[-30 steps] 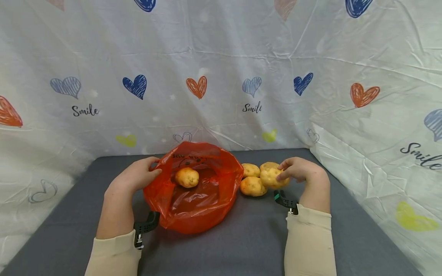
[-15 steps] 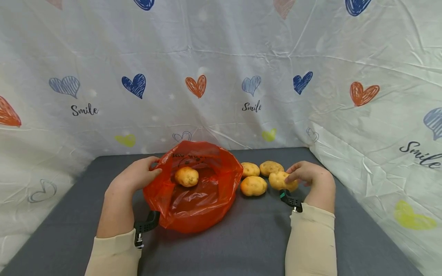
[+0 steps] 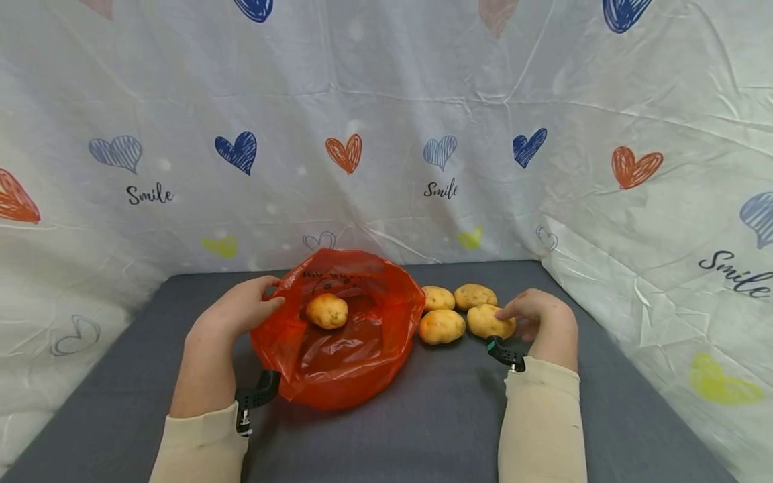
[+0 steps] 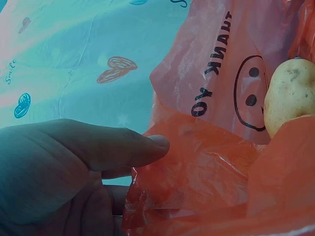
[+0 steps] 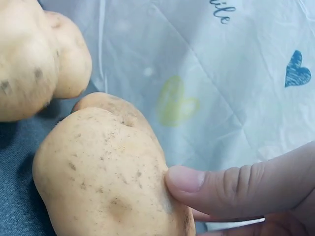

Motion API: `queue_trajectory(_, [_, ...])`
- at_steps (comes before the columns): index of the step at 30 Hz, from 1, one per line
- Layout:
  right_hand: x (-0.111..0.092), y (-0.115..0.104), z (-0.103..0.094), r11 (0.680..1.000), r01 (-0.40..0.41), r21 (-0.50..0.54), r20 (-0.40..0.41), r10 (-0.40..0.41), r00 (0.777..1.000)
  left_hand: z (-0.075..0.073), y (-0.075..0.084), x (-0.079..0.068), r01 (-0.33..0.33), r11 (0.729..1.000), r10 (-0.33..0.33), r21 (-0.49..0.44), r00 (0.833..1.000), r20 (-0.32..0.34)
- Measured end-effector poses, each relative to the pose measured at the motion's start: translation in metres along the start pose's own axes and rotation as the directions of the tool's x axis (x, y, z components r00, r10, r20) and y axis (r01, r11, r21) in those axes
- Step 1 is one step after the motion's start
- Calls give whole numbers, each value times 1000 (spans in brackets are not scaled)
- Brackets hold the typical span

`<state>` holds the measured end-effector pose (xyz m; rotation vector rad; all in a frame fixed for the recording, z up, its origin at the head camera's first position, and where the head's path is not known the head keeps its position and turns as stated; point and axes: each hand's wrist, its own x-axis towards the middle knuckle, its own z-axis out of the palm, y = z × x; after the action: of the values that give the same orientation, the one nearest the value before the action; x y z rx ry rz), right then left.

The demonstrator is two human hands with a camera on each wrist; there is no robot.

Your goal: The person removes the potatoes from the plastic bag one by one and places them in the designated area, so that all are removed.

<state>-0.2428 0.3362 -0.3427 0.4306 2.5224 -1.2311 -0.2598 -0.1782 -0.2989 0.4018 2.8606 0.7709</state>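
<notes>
My left hand point(image 3: 249, 305) pinches the left rim of a red plastic bag point(image 3: 341, 386), thumb on the film and fingers behind it, as the left wrist view shows. The bag's mouth stands wide, with one potato point(image 3: 327, 311) lying inside. My right hand point(image 3: 537, 314) has its thumb against the right end of a yellow potato point(image 3: 490, 322), its fingers partly hidden behind; the right wrist view shows this potato point(image 5: 106, 172) up close. Three more potatoes lie just left of it: a front one point(image 3: 442, 327), a back left one point(image 3: 438, 298) and a back right one point(image 3: 475, 296).
A dark grey cloth point(image 3: 423, 429) covers the table. Behind it and along the right side hangs a white curtain point(image 3: 386, 134) printed with hearts and "Smile". Each wrist carries a black strap mount, the right one point(image 3: 506, 353) close in front of the potato.
The right hand has carried its potato slightly right and then down, level with the others, uncovering the back right potato. My left hand and the bag have stayed in place.
</notes>
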Motion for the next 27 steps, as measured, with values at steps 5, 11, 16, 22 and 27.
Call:
queue_trajectory(5, [2,3,1,1000,14,28,1,-14,1000,0,1,0,-1,1000,1,7,1000,-4])
queue_trajectory(11, [6,0,4,999,18,50,38,-20,999,1,1,0,2,1000,-2,2,1000,-3])
queue_trajectory(16, [8,-3,7,998,29,55,47,-31,998,0,2,-1,5,1000,-5,11,1000,-5])
queue_trajectory(22, [2,-5,4,997,51,53,43,-53,998,0,2,0,4,1000,-4,17,1000,0])
queue_trajectory(27, [-8,-12,0,996,86,18,29,-86,996,0,3,0,8,1000,-8,15,1000,0])
